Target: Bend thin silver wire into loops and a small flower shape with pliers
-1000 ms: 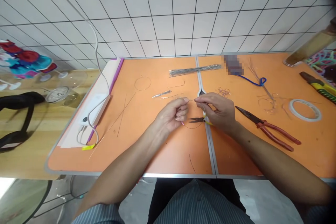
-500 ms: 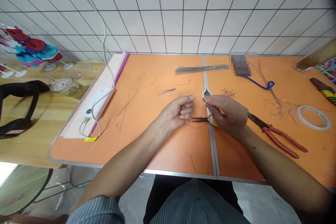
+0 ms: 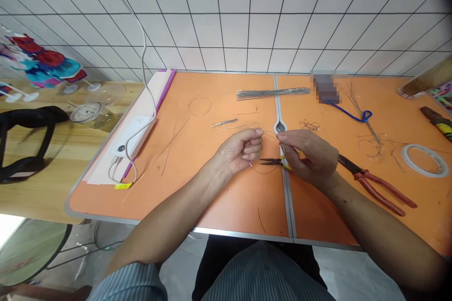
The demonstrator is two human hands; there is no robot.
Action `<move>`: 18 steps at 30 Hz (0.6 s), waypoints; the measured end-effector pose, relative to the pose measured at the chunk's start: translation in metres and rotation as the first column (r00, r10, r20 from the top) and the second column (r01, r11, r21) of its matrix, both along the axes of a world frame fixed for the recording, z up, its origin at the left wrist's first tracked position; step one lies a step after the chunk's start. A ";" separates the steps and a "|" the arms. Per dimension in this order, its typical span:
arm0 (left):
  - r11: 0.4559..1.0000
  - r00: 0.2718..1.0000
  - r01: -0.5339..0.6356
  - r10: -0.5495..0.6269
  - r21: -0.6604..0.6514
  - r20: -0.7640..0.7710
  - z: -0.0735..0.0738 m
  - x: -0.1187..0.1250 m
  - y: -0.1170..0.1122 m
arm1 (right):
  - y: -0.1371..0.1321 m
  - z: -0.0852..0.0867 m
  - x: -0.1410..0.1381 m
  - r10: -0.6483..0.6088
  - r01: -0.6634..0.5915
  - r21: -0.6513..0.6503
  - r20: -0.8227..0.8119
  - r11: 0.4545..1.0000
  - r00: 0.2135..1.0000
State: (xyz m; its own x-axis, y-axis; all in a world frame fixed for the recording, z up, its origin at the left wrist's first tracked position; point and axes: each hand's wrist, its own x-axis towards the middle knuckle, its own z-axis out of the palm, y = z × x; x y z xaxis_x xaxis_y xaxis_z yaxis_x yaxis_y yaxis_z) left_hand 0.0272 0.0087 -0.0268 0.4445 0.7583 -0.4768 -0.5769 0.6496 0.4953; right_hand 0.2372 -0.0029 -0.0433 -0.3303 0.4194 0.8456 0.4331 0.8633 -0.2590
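Note:
Both of my hands are over the table's middle seam with a thin wire (image 3: 270, 134) stretched between them. My left hand (image 3: 240, 151) is closed, thumb against curled fingers, pinching the wire. A small pink bit (image 3: 251, 164) shows at the lower edge of that hand, and a curved length of wire hangs below it. My right hand (image 3: 309, 154) pinches the wire's other part between thumb and fingertips. Under the right hand are needle-nose pliers (image 3: 271, 162) with yellow handles, partly hidden; I cannot tell whether the hand touches them.
A bundle of straight wires (image 3: 271, 93) lies at the back. Red-handled pliers (image 3: 377, 183) and a white ring (image 3: 424, 161) are at right. Tangled wire bits (image 3: 310, 125) lie beyond my right hand. On the left are a wire hoop (image 3: 199, 106) and a white power strip (image 3: 136, 138).
My right hand has shifted slightly to the right, away from my left hand. The whole view has also moved a little. Both hands keep their pinch on the wire.

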 end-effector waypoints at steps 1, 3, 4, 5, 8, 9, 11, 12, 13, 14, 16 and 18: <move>1.000 1.000 0.005 -0.005 0.004 -0.004 0.000 0.000 0.000 | 0.000 0.001 -0.001 0.002 -0.002 -0.004 -0.008 1.000 1.000; 1.000 1.000 0.015 -0.015 0.017 -0.011 0.000 0.001 -0.001 | -0.001 0.002 -0.003 0.012 -0.014 -0.042 -0.053 0.999 0.999; 0.999 1.000 0.018 -0.017 0.027 -0.015 0.000 0.002 -0.002 | -0.002 0.002 -0.004 0.012 -0.018 -0.068 -0.088 0.998 0.996; 0.999 1.000 0.019 -0.019 0.037 -0.018 0.000 0.003 -0.003 | -0.003 0.002 -0.005 0.001 -0.013 -0.098 -0.123 0.995 0.992; 0.996 0.999 0.032 -0.028 0.082 -0.044 0.000 0.005 -0.007 | -0.006 0.002 -0.009 -0.090 0.042 -0.245 -0.188 0.969 0.978; 0.994 0.998 0.037 -0.031 0.105 -0.061 0.000 0.006 -0.008 | -0.007 0.002 -0.010 -0.117 0.047 -0.323 -0.201 0.945 0.972; 0.987 0.994 0.038 -0.022 0.155 -0.103 0.001 0.007 -0.010 | -0.008 0.004 -0.011 -0.150 0.005 -0.486 -0.258 0.874 0.954; 0.984 0.992 0.028 -0.005 0.178 -0.126 0.002 0.007 -0.010 | -0.008 0.005 -0.012 -0.161 -0.034 -0.548 -0.304 0.836 0.939; 0.981 0.990 0.011 0.017 0.195 -0.143 0.004 0.007 -0.011 | -0.008 0.007 -0.013 -0.174 -0.074 -0.589 -0.353 0.805 0.919; 0.979 0.987 -0.006 0.038 0.203 -0.154 0.005 0.007 -0.011 | -0.007 0.008 -0.013 -0.188 -0.109 -0.612 -0.401 0.783 0.896; 0.978 0.986 -0.036 0.068 0.204 -0.154 0.008 0.006 -0.011 | -0.003 0.009 -0.013 -0.207 -0.169 -0.633 -0.476 0.756 0.855; 0.975 0.986 -0.050 0.083 0.218 -0.143 0.009 0.005 -0.012 | 0.002 0.009 -0.011 -0.206 -0.230 -0.646 -0.526 0.728 0.825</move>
